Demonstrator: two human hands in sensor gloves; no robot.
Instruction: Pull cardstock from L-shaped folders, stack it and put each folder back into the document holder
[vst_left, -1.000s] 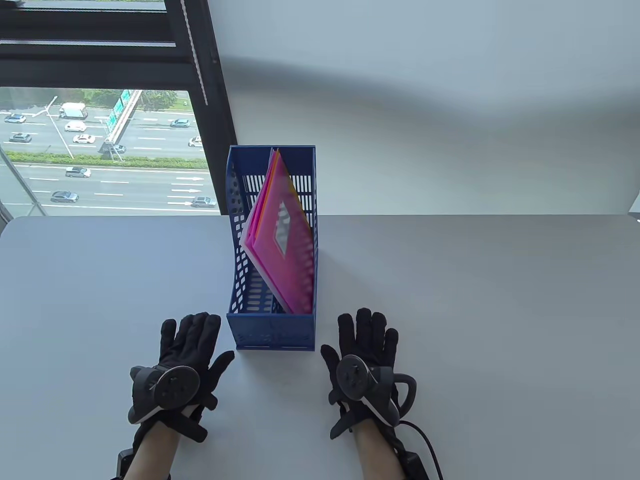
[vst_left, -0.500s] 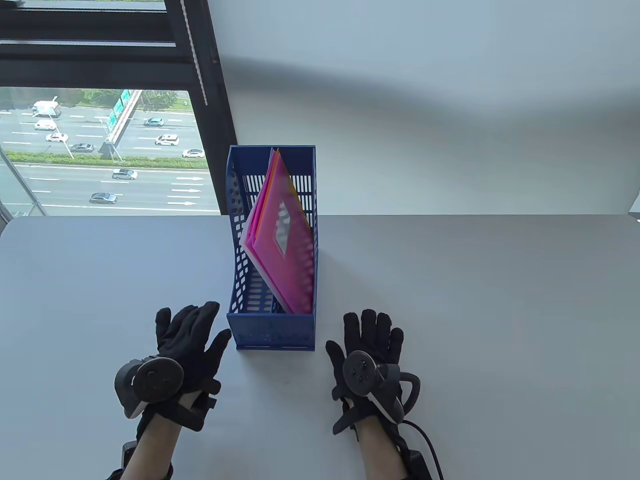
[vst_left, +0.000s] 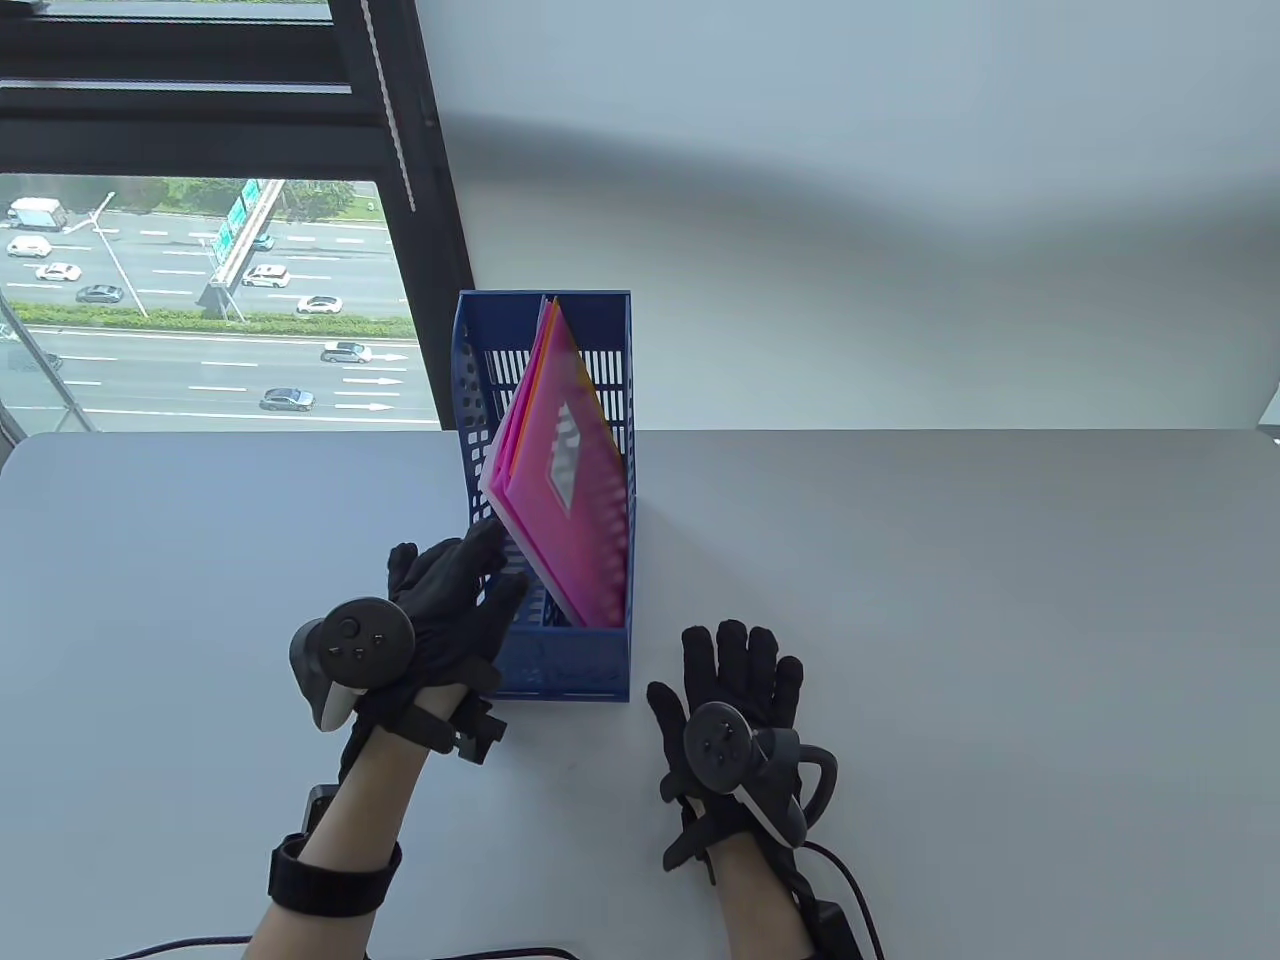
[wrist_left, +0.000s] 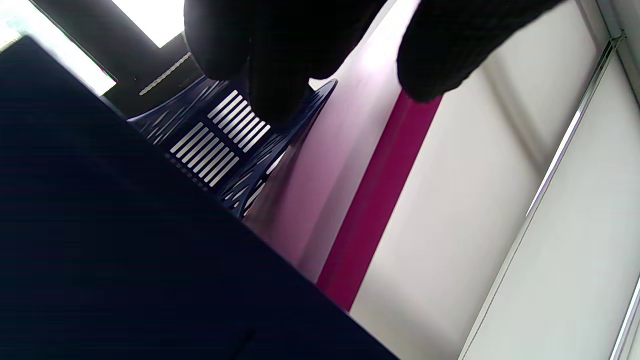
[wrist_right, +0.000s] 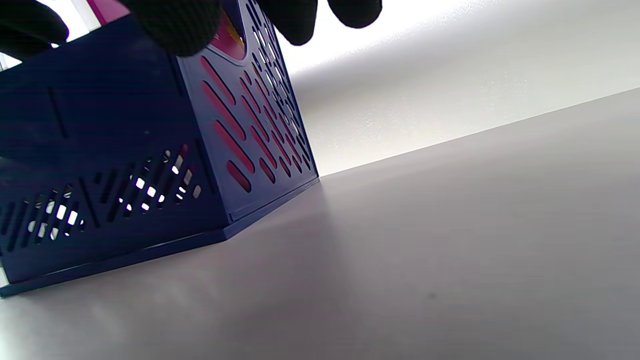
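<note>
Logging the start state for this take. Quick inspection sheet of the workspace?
Surface: white table, matte; bare where it shows.
Job's things: blue holder stands upright mid-table; pink folders lean inside it toward its right wall. No cardstock out on the table.
Clutter: nothing seen.
Hands: left hand reaches into the holder's open left side, fingers straight, by the folders' lower edge; whether it touches them cannot be told. Right hand lies flat on the table, right of the holder.
Cables: black cable runs off the right wrist; another at the bottom edge by the left arm.
Surroundings: white wall behind; window at left, over a road.
</note>
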